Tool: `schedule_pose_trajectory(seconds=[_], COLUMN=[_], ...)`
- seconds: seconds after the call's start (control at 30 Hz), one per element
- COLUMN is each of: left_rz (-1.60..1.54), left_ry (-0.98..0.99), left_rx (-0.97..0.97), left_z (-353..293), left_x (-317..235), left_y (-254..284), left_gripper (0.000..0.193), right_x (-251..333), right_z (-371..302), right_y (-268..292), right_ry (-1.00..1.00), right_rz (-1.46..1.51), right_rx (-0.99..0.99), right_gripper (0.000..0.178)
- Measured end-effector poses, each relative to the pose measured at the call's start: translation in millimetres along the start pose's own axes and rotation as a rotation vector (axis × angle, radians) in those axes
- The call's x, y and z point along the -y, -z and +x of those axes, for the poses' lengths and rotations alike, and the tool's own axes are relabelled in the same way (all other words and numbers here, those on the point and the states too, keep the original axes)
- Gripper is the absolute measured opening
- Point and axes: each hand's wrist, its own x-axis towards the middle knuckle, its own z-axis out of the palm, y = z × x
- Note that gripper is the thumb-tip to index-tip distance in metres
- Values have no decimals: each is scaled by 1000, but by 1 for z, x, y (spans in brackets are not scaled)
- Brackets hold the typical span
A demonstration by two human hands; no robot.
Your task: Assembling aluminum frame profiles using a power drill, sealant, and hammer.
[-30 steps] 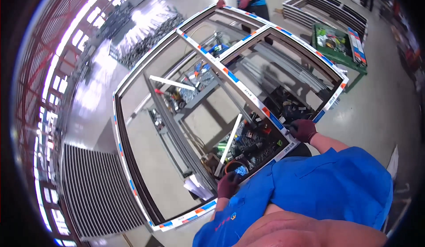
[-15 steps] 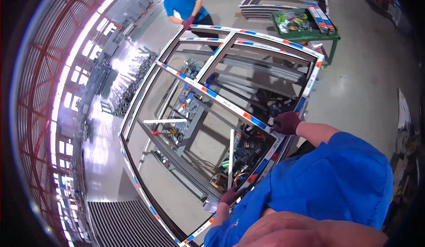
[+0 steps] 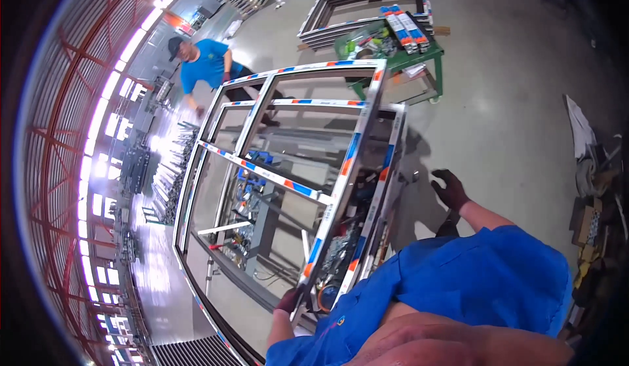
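Note:
A large window frame [image 3: 275, 178], dark with white, blue and orange protective tape, is tilted up above a second taped frame [image 3: 369, 228]. My left hand [image 3: 288, 299], in a dark red glove, is closed on the near rail of the upper frame, close to its lower end. Off the frames to the right, my gloved right hand [image 3: 450, 190] is open with its fingers apart, holding nothing. At the far left end, a person in a blue shirt [image 3: 204, 64] has one gloved hand at the upper frame's corner; their other arm hangs outward.
Below the frames lie hardware, tools and grey profiles [image 3: 262, 235]. A green table [image 3: 393, 61] holding taped strips [image 3: 404, 28] stands at the far right, with stacked frames [image 3: 367, 2] behind it. Metal profiles [image 3: 171, 182] are piled to the left; boxes [image 3: 588, 235] line the right side.
The upper frame has separated from the lower one, rising and shifting left. My right hand has let go of the frame and moved right, opening. The other person has moved left.

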Motion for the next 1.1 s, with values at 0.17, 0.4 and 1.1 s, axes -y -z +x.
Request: schedule_pose_trajectory(seconds=[0.17, 0.4, 1.1], left_rz=[213, 229, -20], left_ry=[150, 169, -54], left_rx=[-143, -245, -7], left_z=[-2, 13, 182], left_x=[-139, -248, -522], left_y=[-24, -88, -169], left_gripper=[83, 94, 66], right_x=[-387, -510, -476], right_z=[-116, -160, -74], right_y=[172, 356, 286], right_ry=[-583, -1350, -971], right_rz=[-461, -304, 577], right_rx=[388, -69, -198], right_gripper=[53, 65, 33])
